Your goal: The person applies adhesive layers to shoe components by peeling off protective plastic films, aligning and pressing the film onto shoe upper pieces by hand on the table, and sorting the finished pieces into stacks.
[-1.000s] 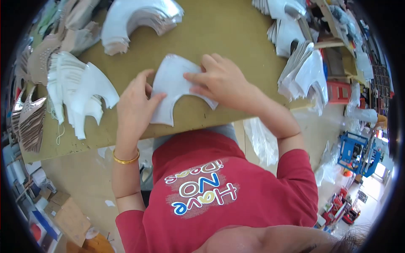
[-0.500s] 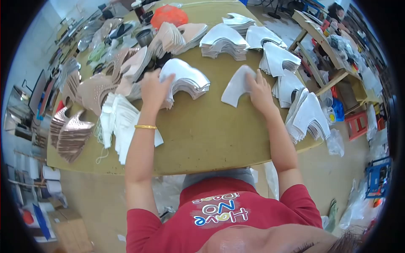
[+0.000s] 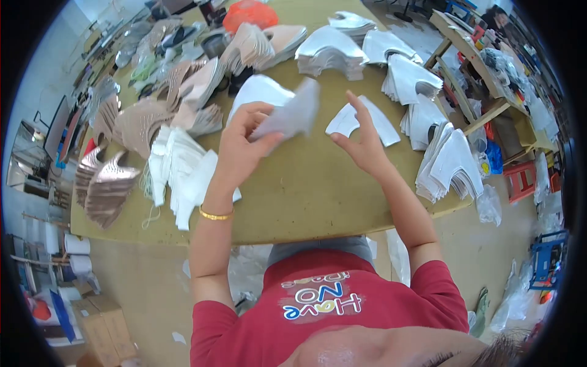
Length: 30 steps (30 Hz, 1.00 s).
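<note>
A: What is the left hand doing?

B: The left hand (image 3: 244,142) is left of centre, over the mustard-coloured table (image 3: 299,208). Its thumb and curled fingers pinch a lifted white piece (image 3: 293,113), which is tilted and blurred, its far end pointing right. A gold bracelet (image 3: 216,214) circles the wrist. Just beyond the hand, partly hidden, is a smooth white stack (image 3: 260,90).

A: And the right hand?

B: The right hand (image 3: 369,147) is right of centre, its thumb and index finger spread wide, with nothing gripped that I can see. A flat, arch-shaped piece (image 3: 384,125) lies on the table behind it, partly covered; I cannot tell whether they touch.

A: What is around them?

B: On the right, several white stacks run along the table's edge, the nearest a fanned pile (image 3: 451,162). Near left are more white pieces (image 3: 186,177), with shiny bronze pieces (image 3: 110,189) farther left. Beige pieces (image 3: 143,122) lie beyond those. At the far side is an orange-red bag (image 3: 249,16).
</note>
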Tool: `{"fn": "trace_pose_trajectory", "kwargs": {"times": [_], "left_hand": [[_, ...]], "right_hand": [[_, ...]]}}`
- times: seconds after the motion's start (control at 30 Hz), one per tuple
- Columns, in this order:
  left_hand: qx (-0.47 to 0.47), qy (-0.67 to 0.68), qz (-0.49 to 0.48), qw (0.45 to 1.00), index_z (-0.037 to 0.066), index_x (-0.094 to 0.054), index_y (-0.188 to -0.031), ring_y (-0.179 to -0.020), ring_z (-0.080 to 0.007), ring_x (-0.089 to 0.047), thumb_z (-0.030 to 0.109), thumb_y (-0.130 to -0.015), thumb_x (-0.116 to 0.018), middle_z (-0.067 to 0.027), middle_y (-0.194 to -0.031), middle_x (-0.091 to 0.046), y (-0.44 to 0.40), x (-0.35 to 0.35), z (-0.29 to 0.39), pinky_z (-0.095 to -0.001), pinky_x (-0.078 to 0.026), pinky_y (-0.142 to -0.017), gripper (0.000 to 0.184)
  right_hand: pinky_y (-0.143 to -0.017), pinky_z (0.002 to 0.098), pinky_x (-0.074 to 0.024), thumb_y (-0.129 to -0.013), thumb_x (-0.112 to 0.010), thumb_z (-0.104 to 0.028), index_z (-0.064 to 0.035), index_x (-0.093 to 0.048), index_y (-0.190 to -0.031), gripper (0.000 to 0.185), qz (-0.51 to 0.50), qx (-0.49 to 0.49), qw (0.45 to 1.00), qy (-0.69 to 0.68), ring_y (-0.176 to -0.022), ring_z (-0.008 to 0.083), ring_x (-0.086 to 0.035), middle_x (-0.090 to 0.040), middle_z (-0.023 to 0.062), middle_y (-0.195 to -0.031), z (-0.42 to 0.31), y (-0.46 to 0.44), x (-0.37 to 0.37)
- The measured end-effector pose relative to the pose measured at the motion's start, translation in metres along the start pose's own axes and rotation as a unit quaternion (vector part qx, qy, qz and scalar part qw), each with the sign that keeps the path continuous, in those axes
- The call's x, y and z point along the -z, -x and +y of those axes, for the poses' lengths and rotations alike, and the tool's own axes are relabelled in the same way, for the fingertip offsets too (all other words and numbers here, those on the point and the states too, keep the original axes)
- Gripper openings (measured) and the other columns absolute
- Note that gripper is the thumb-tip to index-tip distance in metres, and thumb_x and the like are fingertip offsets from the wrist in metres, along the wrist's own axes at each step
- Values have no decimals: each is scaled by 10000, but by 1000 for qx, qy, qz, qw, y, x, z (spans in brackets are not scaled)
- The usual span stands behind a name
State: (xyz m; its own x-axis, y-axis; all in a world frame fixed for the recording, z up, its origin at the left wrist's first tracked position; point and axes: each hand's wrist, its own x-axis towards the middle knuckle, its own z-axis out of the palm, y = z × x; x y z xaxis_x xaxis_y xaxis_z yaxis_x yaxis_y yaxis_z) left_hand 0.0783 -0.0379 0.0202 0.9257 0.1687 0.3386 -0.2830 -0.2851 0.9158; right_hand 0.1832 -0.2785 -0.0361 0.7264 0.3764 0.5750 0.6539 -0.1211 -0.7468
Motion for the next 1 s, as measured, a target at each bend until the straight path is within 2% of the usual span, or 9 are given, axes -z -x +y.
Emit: {"fn": "trace_pose_trajectory", "kwargs": {"times": [0.13, 0.17, 0.27, 0.3, 0.37, 0.4, 0.63, 0.83, 1.0], "left_hand": [[80, 72, -51, 993, 72, -551, -1308, -881, -106, -625, 6, -821, -752, -33, -955, -668, 57, -14, 25, -233, -492, -748, 531], [103, 69, -51, 991, 79, -542, -1338, -909, -113, -635, -2, -831, -737, -41, -971, -677, 67, -12, 26, -231, -498, -762, 550], [101, -80, -31, 991, 86, -587, -1324, -886, -102, -632, 51, -857, -720, -33, -964, -687, 91, 12, 6, -232, -496, -754, 487], [91, -152, 10, 984, 79, -649, -1266, -843, -91, -621, 94, -878, -700, -19, -927, -680, 92, 28, -6, -241, -497, -732, 392], [166, -198, 122, 958, 62, -684, -1198, -731, -131, -603, 120, -855, -718, -53, -893, -694, 87, 67, -30, -301, -511, -691, 349], [110, -288, 148, 940, 54, -692, -1180, -701, -138, -594, 124, -846, -713, -76, -887, -694, 84, 88, -50, -298, -499, -641, 341], [77, -608, 107, 783, 68, -692, -1051, -888, -292, -593, 270, -737, -829, -117, -901, -640, 74, 97, -68, -417, -477, -811, 398], [99, -535, 101, 833, 63, -663, -1015, -882, -287, -589, 265, -767, -807, -109, -924, -650, 67, 113, -87, -399, -479, -813, 351], [93, -200, 169, 961, 25, -640, -995, -741, -166, -594, 107, -854, -720, -78, -832, -655, 70, 117, -50, -287, -476, -687, 182]], "right_hand": [[-971, 355, -489, -818, -799, -197, -1, -585, -1281, 546, -256, -186, 905, -284, -1127, 197, -616, -663, 137, -1170, -15, 9, 7], [-846, 290, -528, -792, -821, -216, 10, -625, -1200, 506, -254, -237, 887, -305, -969, 136, -655, -703, 96, -974, -18, 14, 1], [-761, 308, -510, -817, -790, -130, 40, -606, -1192, 451, -333, -300, 894, -17, -914, 127, -646, -693, 95, -965, -14, 20, -9], [-742, 367, -502, -810, -786, -195, 21, -608, -1177, 461, -303, -170, 933, 96, -886, 230, -680, -695, 143, -938, -11, 29, -13], [-761, 405, -504, -812, -773, -250, 4, -606, -1176, 474, -315, -154, 918, 183, -908, 309, -673, -692, 166, -966, -14, 32, -19], [-771, 424, -505, -812, -766, -277, -5, -605, -1175, 481, -321, -144, 908, 229, -919, 349, -669, -690, 178, -980, -14, 33, -20], [-758, 458, -520, -816, -757, -351, -40, -620, -1069, 424, -255, -46, 930, 262, -885, 364, -641, -645, 152, -923, -1, 48, -25], [-786, 435, -517, -791, -777, -347, -37, -634, -1033, 418, -256, -42, 914, 311, -962, 337, -604, -601, 142, -951, -13, 45, -22], [-768, 397, -507, -849, -734, -304, -52, -624, -1220, 462, -118, 79, 943, 301, -901, 302, -617, -620, 128, -939, -3, 45, -24]]}}
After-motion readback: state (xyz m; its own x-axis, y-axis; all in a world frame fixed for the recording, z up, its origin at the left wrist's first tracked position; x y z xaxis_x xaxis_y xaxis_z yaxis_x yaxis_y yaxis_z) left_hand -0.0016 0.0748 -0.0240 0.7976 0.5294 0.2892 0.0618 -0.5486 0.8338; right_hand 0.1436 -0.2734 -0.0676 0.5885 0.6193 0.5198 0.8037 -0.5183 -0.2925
